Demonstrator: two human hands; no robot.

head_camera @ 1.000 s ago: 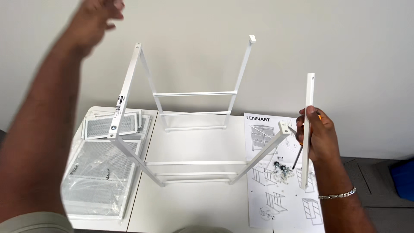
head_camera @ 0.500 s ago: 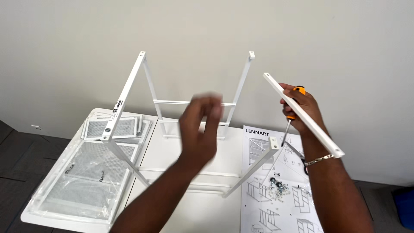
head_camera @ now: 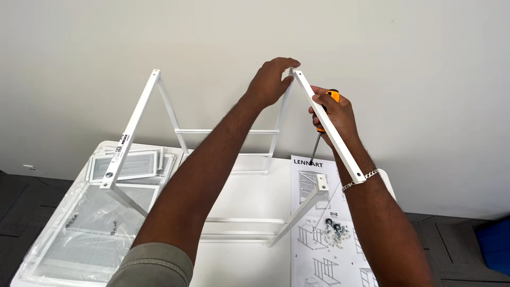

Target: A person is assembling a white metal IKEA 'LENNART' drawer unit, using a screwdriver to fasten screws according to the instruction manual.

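Two bare hands work above a white table (head_camera: 249,196) set against a pale wall (head_camera: 404,64). Largest on the table is a white metal frame (head_camera: 139,125), upside down, its legs slanting up and joined by thin cross rods. To the left lies a clear plastic bag (head_camera: 79,234) with wire mesh panels inside, and more mesh panels (head_camera: 127,165) are stacked just behind it. On the right side of the table lies an instruction sheet (head_camera: 319,250) with line drawings, and a small heap of screws and castors (head_camera: 333,231) rests on it.

A loose white metal bar (head_camera: 329,127) slants from upper left to lower right in the air. Its upper end meets the top of the frame's far right leg. The left hand (head_camera: 271,79) is curled over that joint, fingers closed around the leg top and the bar's end. The right hand (head_camera: 336,116) is closed on an orange-handled screwdriver (head_camera: 321,125), whose shaft points down toward the sheet; the same hand presses against the middle of the bar from behind. A metal bracelet (head_camera: 358,179) circles the right wrist, just beside the bar's lower end.
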